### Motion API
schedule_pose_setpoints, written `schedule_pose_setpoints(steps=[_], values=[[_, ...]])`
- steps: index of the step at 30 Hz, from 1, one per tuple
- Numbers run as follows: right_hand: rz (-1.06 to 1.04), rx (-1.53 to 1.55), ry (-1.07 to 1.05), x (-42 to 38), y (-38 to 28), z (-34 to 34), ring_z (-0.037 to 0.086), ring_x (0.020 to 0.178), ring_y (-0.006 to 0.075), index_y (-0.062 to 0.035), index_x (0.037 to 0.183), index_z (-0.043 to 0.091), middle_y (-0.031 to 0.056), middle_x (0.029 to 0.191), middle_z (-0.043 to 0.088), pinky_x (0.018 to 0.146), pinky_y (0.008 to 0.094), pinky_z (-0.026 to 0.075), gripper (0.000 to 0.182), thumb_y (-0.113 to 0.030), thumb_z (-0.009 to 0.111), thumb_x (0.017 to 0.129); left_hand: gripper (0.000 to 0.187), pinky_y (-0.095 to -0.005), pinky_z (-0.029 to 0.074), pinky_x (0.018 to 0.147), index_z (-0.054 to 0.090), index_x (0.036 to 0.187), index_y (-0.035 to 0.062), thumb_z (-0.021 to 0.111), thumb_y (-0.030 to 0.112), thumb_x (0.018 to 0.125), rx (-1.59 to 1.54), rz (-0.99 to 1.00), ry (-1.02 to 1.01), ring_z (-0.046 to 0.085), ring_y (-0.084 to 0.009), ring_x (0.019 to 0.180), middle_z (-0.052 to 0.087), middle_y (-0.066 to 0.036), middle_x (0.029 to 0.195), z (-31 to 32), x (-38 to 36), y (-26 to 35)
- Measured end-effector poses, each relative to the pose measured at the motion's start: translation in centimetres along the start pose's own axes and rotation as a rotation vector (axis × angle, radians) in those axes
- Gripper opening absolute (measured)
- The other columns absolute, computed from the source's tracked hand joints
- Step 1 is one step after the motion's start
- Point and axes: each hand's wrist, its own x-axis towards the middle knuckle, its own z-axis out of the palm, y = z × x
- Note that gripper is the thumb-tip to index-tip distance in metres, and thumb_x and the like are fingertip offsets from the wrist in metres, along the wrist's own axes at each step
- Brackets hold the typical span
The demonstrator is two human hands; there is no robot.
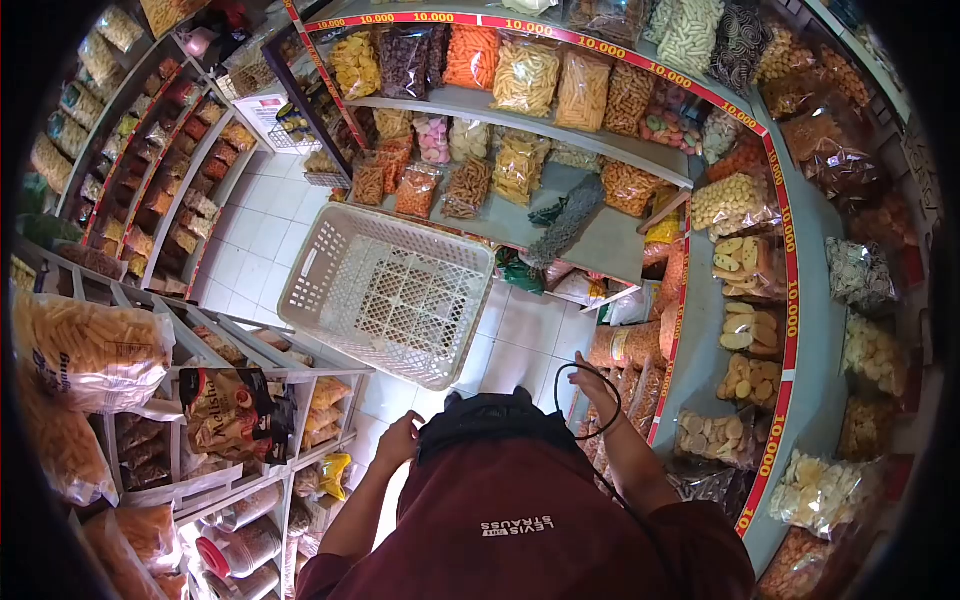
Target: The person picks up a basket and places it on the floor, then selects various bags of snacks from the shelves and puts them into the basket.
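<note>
My left hand point(400, 440) hangs beside my waist, next to a black waist bag point(490, 420), its fingers loosely bent and with nothing visible in them. My right hand point(597, 392) is held out to the right, fingers apart, near the shelf with bagged snacks. A thin black cable point(618, 385) loops around my right hand and runs down along the forearm; I cannot see it being gripped. Ahead of me stands a pale plastic crate point(385, 375) with a perforated bottom and no goods inside, out of reach of both hands.
Curved shelves with price strips point(793, 310) hold bagged snacks on the right and ahead. A grey feather duster point(570, 220) lies on the front shelf. Left, a rack carries a large snack bag point(95, 345), a brown packet point(230, 415) and a red-lidded jar point(240, 548). White floor tiles point(515, 325) lie between.
</note>
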Motion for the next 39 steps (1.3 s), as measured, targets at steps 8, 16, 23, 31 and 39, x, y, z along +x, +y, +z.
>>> schedule_pose_setpoints(steps=[8,16,23,31,39], values=[[-0.133,0.136,0.134,-0.2,-9.8,3.8,0.069,0.094,0.0214,0.0050,0.126,0.059,0.0188,0.102,0.071,0.085,0.0316,0.053,0.064,-0.053,0.057,0.099,0.077,-0.0415,0.044,0.106,0.041,0.152,0.0126,0.062,0.058,0.093,-0.098,0.217,-0.311,0.054,-0.0303,0.126,0.053,-0.020,0.139,-5.7,4.1,-6.1],[-0.413,0.133,0.202,-1.0,-23.6,5.1,0.047,0.138,0.0289,0.0094,0.147,0.037,0.0248,0.147,0.049,0.114,0.0348,0.035,0.074,-0.047,0.054,0.103,0.094,-0.0365,0.009,0.125,0.008,0.159,-0.0031,0.037,0.065,0.101,-0.632,0.430,0.151,0.011,-0.0282,0.155,0.010,-0.020,0.168,-15.2,14.9,4.4],[-0.732,0.302,0.201,-1.6,-45.3,5.5,0.035,0.146,0.0316,0.0079,0.153,0.025,0.0287,0.156,0.034,0.117,0.0368,0.030,0.089,-0.055,0.056,0.099,0.093,-0.0366,0.010,0.124,0.009,0.159,-0.0024,0.038,0.064,0.101,-0.684,0.841,0.420,0.012,-0.0287,0.155,0.012,-0.020,0.167,-29.2,14.9,21.5],[-0.955,0.263,0.284,-5.8,-60.2,5.5,0.038,0.144,0.0360,0.0032,0.154,0.027,0.0309,0.154,0.036,0.117,0.0400,0.031,0.089,-0.057,0.057,0.097,0.092,-0.0367,0.010,0.124,0.010,0.160,-0.0016,0.040,0.062,0.100,-0.708,1.062,0.535,0.014,-0.0293,0.155,0.013,-0.020,0.167,-39.0,8.8,30.4],[-0.995,0.276,0.239,-5.6,-63.3,6.9,0.044,0.140,0.0342,0.0007,0.154,0.027,0.0288,0.150,0.042,0.113,0.0417,0.037,0.085,-0.051,0.062,0.097,0.091,-0.0368,0.011,0.123,0.012,0.160,-0.0009,0.042,0.061,0.100,-0.723,1.052,0.582,0.015,-0.0298,0.155,0.015,-0.021,0.167,-41.4,7.9,31.0]])
